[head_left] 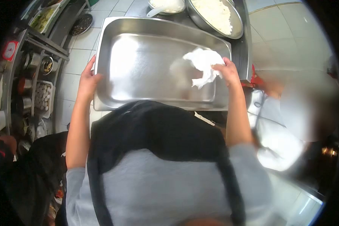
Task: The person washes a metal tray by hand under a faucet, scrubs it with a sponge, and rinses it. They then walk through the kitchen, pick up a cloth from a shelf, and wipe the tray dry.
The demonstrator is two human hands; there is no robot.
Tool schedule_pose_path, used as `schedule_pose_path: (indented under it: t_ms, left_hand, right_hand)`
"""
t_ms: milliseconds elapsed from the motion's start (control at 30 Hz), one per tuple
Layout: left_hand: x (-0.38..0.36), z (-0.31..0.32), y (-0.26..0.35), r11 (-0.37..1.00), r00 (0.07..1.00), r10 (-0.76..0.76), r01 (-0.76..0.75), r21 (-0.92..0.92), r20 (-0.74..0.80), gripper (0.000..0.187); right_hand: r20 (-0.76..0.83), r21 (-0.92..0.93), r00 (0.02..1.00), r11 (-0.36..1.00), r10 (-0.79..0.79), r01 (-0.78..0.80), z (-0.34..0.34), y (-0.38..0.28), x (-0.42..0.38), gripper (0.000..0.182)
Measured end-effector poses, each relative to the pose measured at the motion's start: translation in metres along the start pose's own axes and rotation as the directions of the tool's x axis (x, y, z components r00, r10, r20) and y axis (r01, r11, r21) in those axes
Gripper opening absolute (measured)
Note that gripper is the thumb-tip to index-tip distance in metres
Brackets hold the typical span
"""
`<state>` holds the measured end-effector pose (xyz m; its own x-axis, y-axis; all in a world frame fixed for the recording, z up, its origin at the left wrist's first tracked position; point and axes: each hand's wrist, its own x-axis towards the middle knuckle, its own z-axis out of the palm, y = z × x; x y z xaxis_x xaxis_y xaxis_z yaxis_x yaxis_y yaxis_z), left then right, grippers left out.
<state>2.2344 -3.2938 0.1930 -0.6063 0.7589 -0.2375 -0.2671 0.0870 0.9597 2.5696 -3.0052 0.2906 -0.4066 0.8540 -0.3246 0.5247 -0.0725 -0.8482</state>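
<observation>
A large, deep rectangular steel pan (147,64) is held level in front of my body, its inside bare and shiny. My left hand (88,82) grips the pan's left rim, thumb on the inner side and fingers outside, mostly hidden. At the right end, my right hand (226,71) pinches a crumpled white cloth or paper towel (205,62) that hangs over the pan's inside. Whether the right fingers also touch the rim is hard to tell.
Beyond the pan, a steel bowl of white rice-like food (214,15) and a smaller bowl with a white scoop (165,6) stand on a steel table (245,45). Shelves with pots and a crate of eggs (43,97) line the left. A person (278,124) is close on the right.
</observation>
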Motion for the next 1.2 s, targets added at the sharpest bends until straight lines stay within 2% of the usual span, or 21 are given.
schedule_pose_path:
  t_ms: [33,67,167,233,267,300,333,433,467,567,600,700,733,800,867,933,1033,1067,1133,1167,1200]
  left_hand:
    - [0.001,0.001,0.000,1.000,1.000,0.002,-0.002,-0.010,0.006,0.070]
    - [0.000,-0.001,0.000,1.000,1.000,-0.002,0.002,-0.012,0.006,0.070]
    - [-0.005,-0.001,0.003,1.000,1.000,-0.021,0.021,-0.006,0.009,0.070]
    - [-0.007,0.001,0.003,1.000,1.000,-0.017,0.017,-0.004,0.010,0.070]
    - [-0.007,0.002,0.002,1.000,1.000,-0.007,0.007,-0.006,0.010,0.070]
    - [-0.007,0.003,0.002,1.000,1.000,0.004,-0.004,-0.009,0.011,0.070]
    - [-0.008,0.004,0.003,1.000,1.000,-0.004,0.005,-0.015,0.016,0.070]
    - [-0.010,0.004,0.006,1.000,1.000,-0.020,0.020,-0.003,0.020,0.070]
    - [-0.010,0.003,0.006,1.000,1.000,-0.020,0.020,0.021,0.015,0.070]
    - [-0.016,0.003,0.007,1.000,0.999,-0.031,0.031,-0.006,0.010,0.071]
    - [-0.018,0.005,0.009,0.999,0.999,-0.036,0.036,-0.031,0.011,0.072]
    - [-0.020,0.013,0.013,1.000,0.999,0.024,-0.024,0.011,-0.035,0.075]
    - [-0.019,0.010,0.013,0.996,1.000,0.001,-0.001,0.090,0.002,0.077]
    - [-0.017,0.005,0.011,0.967,0.996,-0.054,0.034,0.251,0.073,0.080]
    - [-0.018,0.003,0.007,0.973,0.997,0.003,-0.021,0.228,0.081,0.081]
    - [-0.020,0.001,0.001,0.977,0.995,0.056,-0.071,0.203,0.082,0.082]
    - [-0.028,-0.001,-0.001,0.980,0.995,0.079,-0.090,0.176,0.069,0.081]
    - [-0.033,0.000,0.004,0.982,0.997,0.051,-0.061,0.179,0.061,0.080]
    - [-0.032,-0.001,0.007,0.982,0.996,0.062,-0.073,0.174,0.066,0.078]
    - [-0.030,-0.002,0.006,0.980,0.992,0.100,-0.112,0.166,0.079,0.078]
    - [-0.027,-0.005,0.006,0.976,0.986,0.135,-0.149,0.157,0.094,0.077]
  right_hand:
    - [-0.084,-0.028,0.996,1.000,0.000,-0.003,-0.004,0.002,0.003,0.032]
    - [-0.151,0.176,0.988,0.984,-0.010,0.037,-0.005,0.006,0.003,0.024]
    - [-0.385,0.117,0.918,0.982,-0.093,0.148,-0.031,0.007,0.008,0.020]
    - [-0.483,-0.351,0.823,0.927,-0.299,0.131,-0.036,-0.008,0.002,0.024]
    - [-0.510,-0.620,0.747,0.784,-0.426,0.023,-0.029,-0.021,-0.001,0.026]
    - [-0.486,-0.814,0.676,0.568,-0.554,-0.119,-0.022,-0.028,-0.003,0.027]
    - [-0.453,-0.846,0.622,0.527,-0.638,-0.076,-0.015,-0.014,0.014,0.029]
    - [-0.284,-0.888,0.842,0.457,-0.459,-0.050,0.031,0.033,0.063,0.026]
    - [-0.015,-0.902,0.885,0.387,-0.466,0.189,0.045,0.060,0.083,0.027]
    - [-0.008,-0.854,0.976,0.509,-0.218,0.107,0.057,0.015,0.051,0.031]
    - [-0.115,-0.856,0.952,0.514,-0.283,0.049,0.047,0.016,0.047,0.033]
    - [-0.076,-0.843,0.820,0.476,-0.567,0.252,0.020,0.031,0.062,0.032]
    - [-0.087,-0.760,0.807,0.562,-0.585,0.325,0.027,0.043,0.072,0.030]
    - [-0.201,-0.817,0.643,0.489,-0.739,0.307,0.080,0.080,0.099,0.026]
    - [-0.187,-0.770,0.568,0.478,-0.802,0.422,0.154,0.082,0.100,0.020]
    - [0.183,-0.712,0.604,0.319,-0.776,0.625,0.193,0.036,0.073,0.018]
    - [0.170,-0.820,0.780,0.352,-0.602,0.451,0.140,0.043,0.096,0.018]
    - [-0.113,-0.832,0.794,0.494,-0.597,0.253,0.110,0.078,0.128,0.016]
    - [-0.216,-0.842,0.897,0.538,-0.386,0.029,0.017,0.099,0.127,0.021]
    - [-0.096,-0.921,0.872,0.376,-0.480,0.106,0.007,0.078,0.102,0.023]
    - [-0.194,-0.923,0.936,0.377,-0.293,-0.073,0.005,0.069,0.114,0.026]
